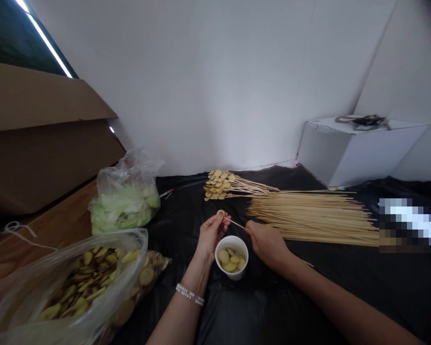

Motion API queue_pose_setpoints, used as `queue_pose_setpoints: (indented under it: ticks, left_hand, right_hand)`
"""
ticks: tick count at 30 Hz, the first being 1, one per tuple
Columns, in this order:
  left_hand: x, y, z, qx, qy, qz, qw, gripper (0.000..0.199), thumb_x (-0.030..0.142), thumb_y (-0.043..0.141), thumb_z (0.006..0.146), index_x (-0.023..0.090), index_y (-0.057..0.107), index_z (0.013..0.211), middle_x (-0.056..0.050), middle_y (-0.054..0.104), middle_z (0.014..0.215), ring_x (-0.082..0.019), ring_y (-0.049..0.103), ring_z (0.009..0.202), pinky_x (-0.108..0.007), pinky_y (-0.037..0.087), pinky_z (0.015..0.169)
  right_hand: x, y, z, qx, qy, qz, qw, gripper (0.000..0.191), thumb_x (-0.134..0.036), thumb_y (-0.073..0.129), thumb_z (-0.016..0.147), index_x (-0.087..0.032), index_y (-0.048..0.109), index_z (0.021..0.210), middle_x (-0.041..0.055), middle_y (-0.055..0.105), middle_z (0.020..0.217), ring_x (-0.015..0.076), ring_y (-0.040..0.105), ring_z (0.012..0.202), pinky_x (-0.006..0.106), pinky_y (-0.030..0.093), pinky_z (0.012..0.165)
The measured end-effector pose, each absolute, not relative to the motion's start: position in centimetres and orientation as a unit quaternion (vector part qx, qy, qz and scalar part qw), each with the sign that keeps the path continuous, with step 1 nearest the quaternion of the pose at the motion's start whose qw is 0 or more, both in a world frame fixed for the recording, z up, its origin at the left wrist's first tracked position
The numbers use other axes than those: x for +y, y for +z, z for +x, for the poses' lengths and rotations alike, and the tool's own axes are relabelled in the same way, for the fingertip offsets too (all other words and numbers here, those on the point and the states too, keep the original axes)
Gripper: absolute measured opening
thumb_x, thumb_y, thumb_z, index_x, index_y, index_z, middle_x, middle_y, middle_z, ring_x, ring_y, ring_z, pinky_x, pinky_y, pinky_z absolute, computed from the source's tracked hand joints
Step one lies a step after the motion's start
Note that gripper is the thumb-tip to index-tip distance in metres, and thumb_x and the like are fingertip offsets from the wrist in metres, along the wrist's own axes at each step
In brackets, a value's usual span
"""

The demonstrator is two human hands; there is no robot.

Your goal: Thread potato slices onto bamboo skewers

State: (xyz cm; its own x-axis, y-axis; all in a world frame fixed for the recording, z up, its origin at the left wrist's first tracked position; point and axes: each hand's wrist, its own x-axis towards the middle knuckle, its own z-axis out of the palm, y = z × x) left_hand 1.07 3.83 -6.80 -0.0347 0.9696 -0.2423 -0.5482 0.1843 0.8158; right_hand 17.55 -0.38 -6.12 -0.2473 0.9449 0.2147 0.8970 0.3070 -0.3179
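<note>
My left hand (212, 232) pinches a round yellowish slice (221, 212) between its fingers, above and left of a white cup. In my right hand (264, 239) is a thin wooden stick (236, 223), whose far end meets the slice at my left fingertips. Whether the tip has pierced it is too small to tell. Several similar slices lie inside the white cup (232, 238), below and between my hands. Beyond them, sticks with slices on their ends (219, 184) are stacked, and a wide pile of bare sticks (316, 215) lies to the right.
An open plastic bag of slices (89, 282) stands at the lower left, with a tied bag of pale green pieces (127, 206) behind it. A cardboard box (39, 158) is at the left. The white box (345, 148) at the back right holds a dark item.
</note>
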Motion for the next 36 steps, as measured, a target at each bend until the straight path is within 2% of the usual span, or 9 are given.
queue_pose_setpoints:
  ticks: [4, 9, 15, 18, 28, 36]
  left_hand:
    - [3.89, -6.81, 1.12, 0.419, 0.588, 0.243, 0.648, 0.018, 0.023, 0.077, 0.067, 0.009, 0.072, 0.079, -0.009, 0.072, 0.075, -0.008, 0.063, 0.059, -0.014, 0.048, 0.053]
    - [3.94, -6.69, 0.87, 0.417, 0.606, 0.236, 0.635, 0.016, 0.021, 0.075, 0.069, 0.009, 0.072, 0.079, -0.009, 0.072, 0.075, -0.008, 0.064, 0.060, -0.014, 0.049, 0.055]
    - [3.86, -6.67, 0.92, 0.407, 0.595, 0.238, 0.651, 0.016, 0.022, 0.075, 0.070, 0.009, 0.072, 0.080, -0.009, 0.072, 0.078, -0.008, 0.064, 0.060, -0.014, 0.049, 0.055]
    - [3.83, -6.75, 1.05, 0.410, 0.592, 0.235, 0.653, 0.017, 0.022, 0.075, 0.069, 0.009, 0.072, 0.080, -0.009, 0.072, 0.076, -0.008, 0.063, 0.060, -0.014, 0.049, 0.054]
    - [3.62, -6.58, 1.30, 0.419, 0.585, 0.243, 0.651, 0.017, 0.022, 0.076, 0.068, 0.010, 0.071, 0.078, -0.009, 0.072, 0.076, -0.009, 0.063, 0.059, -0.016, 0.049, 0.054]
    - [3.68, -6.63, 1.20, 0.412, 0.578, 0.247, 0.660, 0.018, 0.024, 0.075, 0.070, 0.009, 0.071, 0.080, -0.009, 0.072, 0.075, -0.008, 0.063, 0.058, -0.014, 0.049, 0.053]
  right_hand:
    - [-0.12, -6.11, 17.72, -0.789, 0.083, -0.578, 0.192, 0.024, -0.025, 0.035, 0.096, -0.019, 0.056, 0.086, 0.0035, 0.067, 0.081, 0.0153, 0.061, 0.075, 0.025, 0.029, 0.060]
    - [-0.27, -6.37, 17.73, -0.787, 0.049, -0.567, 0.237, 0.013, -0.025, 0.044, 0.093, -0.019, 0.055, 0.091, 0.0031, 0.064, 0.088, 0.0154, 0.059, 0.078, 0.025, 0.031, 0.061]
    - [-0.48, -6.28, 17.67, -0.792, 0.026, -0.574, 0.205, 0.026, -0.027, 0.034, 0.097, -0.018, 0.056, 0.087, 0.0041, 0.065, 0.081, 0.0157, 0.060, 0.072, 0.027, 0.028, 0.058]
    - [-0.44, -6.05, 17.68, -0.790, 0.054, -0.580, 0.191, 0.024, -0.024, 0.035, 0.096, -0.019, 0.056, 0.086, 0.0037, 0.067, 0.078, 0.0151, 0.060, 0.070, 0.026, 0.028, 0.058]
    - [-0.53, -6.21, 17.67, -0.782, 0.065, -0.569, 0.246, 0.017, -0.019, 0.039, 0.091, -0.019, 0.054, 0.083, 0.0029, 0.064, 0.080, 0.0144, 0.058, 0.072, 0.025, 0.030, 0.061]
    - [-0.38, -5.86, 17.61, -0.782, 0.115, -0.578, 0.205, 0.021, -0.021, 0.036, 0.094, -0.019, 0.055, 0.085, 0.0033, 0.067, 0.077, 0.0150, 0.061, 0.071, 0.024, 0.029, 0.060]
